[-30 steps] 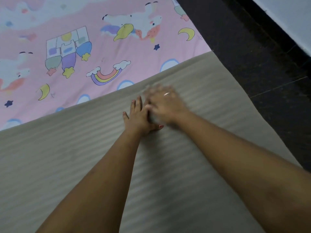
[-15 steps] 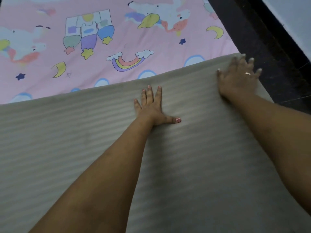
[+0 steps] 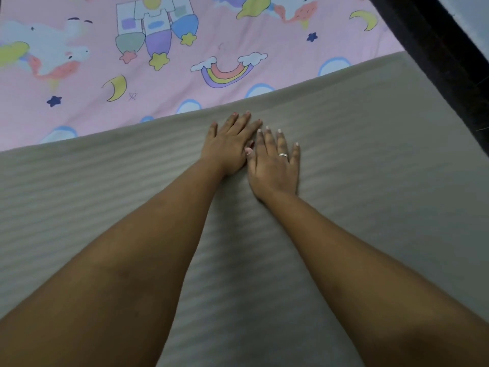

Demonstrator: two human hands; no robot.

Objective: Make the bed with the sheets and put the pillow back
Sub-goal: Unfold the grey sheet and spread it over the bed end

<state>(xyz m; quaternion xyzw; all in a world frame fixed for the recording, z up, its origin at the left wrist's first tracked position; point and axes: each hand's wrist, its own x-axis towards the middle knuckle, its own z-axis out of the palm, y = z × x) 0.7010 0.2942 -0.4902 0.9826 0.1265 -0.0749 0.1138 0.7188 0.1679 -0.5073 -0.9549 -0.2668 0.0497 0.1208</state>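
A grey-beige striped sheet (image 3: pixel 370 181) lies spread across the near part of the bed. Its far edge runs diagonally over a pink sheet (image 3: pixel 79 107) printed with rainbows, moons and rockets. My left hand (image 3: pixel 229 147) lies flat, palm down, on the striped sheet just short of that edge, fingers spread. My right hand (image 3: pixel 275 162), with a ring on one finger, lies flat beside it, the two hands touching. Neither hand holds anything. No pillow is in view.
The bed's right edge runs along a dark floor (image 3: pixel 449 56) at the upper right. A pale surface (image 3: pixel 473 14) shows in the far top right corner.
My right hand swept out to the sheet's right corner, then came back to the middle beside my left hand. My left hand stayed pressed on the sheet.
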